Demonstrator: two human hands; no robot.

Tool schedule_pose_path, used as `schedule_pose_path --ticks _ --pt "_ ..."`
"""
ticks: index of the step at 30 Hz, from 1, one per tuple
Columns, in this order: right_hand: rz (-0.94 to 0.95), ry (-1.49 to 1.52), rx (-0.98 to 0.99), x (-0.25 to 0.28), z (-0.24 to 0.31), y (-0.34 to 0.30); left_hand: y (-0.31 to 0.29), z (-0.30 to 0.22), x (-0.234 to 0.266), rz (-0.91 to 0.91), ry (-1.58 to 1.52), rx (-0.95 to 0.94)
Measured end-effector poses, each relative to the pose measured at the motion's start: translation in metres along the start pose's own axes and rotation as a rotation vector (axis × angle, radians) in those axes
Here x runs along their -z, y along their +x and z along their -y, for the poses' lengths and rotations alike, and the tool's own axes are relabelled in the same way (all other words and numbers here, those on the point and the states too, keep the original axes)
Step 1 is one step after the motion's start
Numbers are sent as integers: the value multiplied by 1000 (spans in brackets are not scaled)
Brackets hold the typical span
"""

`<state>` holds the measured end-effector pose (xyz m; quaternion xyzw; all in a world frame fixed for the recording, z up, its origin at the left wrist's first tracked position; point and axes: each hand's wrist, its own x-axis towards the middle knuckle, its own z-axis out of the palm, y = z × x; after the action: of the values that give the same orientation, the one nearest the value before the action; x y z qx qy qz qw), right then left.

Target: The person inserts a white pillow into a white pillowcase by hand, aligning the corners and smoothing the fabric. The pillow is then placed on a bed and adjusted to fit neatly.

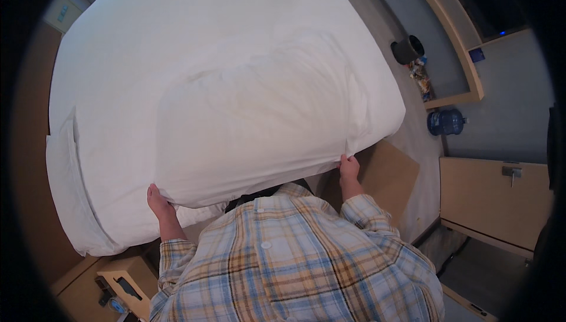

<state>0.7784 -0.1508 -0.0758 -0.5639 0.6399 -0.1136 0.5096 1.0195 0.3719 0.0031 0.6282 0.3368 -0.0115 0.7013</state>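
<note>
A broad white pillow (253,121) in a loose, wrinkled case lies on the bed's near side, right in front of my body. My left hand (159,201) is closed on its near left corner. At the near right corner, my right hand (349,167) pinches the cloth between thumb and fingers. The near edge runs fairly straight between both hands, while the far part is creased and bunched. Beneath everything is the bed (194,15), covered with a smooth white sheet. Whatever is inside the case is hidden.
Another white pillow (73,198) lies at the bed's left end. A wooden nightstand (127,281) stands at lower left. On the right are a brown board or box (389,183), a dark bin (407,49), a blue water jug (446,122) and a wooden door (492,198).
</note>
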Motion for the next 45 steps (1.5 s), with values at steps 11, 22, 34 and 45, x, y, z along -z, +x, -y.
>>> schedule_pose_path --ticks 11,22,34,45 --pt "-137 -510 171 43 -35 42 37 84 60 99 843 -17" --pt "112 -71 722 -68 181 18 16 -9 -122 261 905 -854" --pt "209 -1051 1017 -126 251 26 -15 -27 -176 512 946 -920" --pt "169 -918 1073 -207 303 59 52 -48 -210 407 952 -807"
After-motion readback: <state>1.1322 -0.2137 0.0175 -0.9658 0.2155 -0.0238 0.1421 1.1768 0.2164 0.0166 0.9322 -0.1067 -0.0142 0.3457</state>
